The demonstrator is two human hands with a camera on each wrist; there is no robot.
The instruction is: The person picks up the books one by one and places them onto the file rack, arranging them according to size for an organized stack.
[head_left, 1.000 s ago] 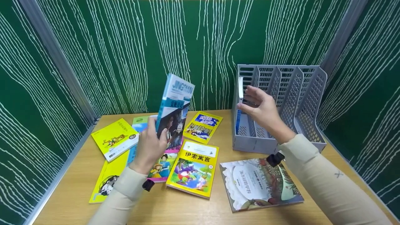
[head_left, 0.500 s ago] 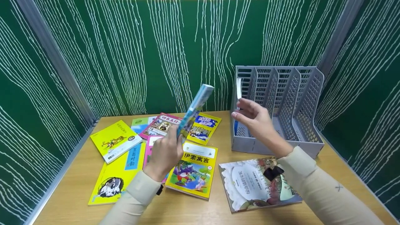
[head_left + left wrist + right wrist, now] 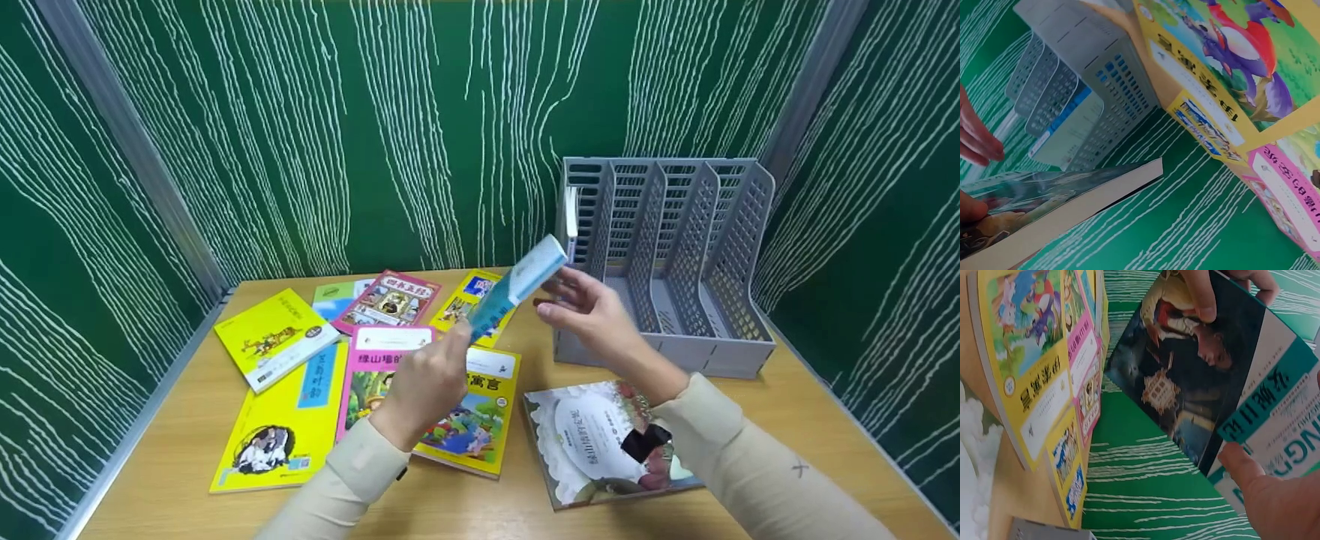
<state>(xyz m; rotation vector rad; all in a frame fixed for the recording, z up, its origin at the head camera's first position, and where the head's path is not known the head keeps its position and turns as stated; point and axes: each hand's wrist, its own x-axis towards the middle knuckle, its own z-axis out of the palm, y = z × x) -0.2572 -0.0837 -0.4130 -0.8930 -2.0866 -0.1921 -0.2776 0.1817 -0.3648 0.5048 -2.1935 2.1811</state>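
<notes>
In the head view my left hand (image 3: 427,382) grips a paperback book (image 3: 517,289) with a teal spine, raised and tilted above the table. Its cover, dark with a seated figure and a pale title band, faces the right wrist camera, where the left thumb (image 3: 1201,295) presses on it. My right hand (image 3: 592,311) is at the book's upper end, fingers loosely bent and thumb apart from them. From the right wrist, the right thumb (image 3: 1241,464) overlaps the cover; the left wrist view shows the right fingers (image 3: 979,138) a little off the book.
A grey file rack (image 3: 667,349) with upright dividers stands at the back right, a thin book (image 3: 571,214) in its leftmost slot. Several yellow and pink books, including a fable book (image 3: 480,420), lie on the table's left and middle. A white-edged picture book (image 3: 592,442) lies before the rack.
My left hand has carried the teal-spined book rightward and lower, tipping it toward the right hand. The right hand has drawn back from the rack's left slot, down and slightly left to the book.
</notes>
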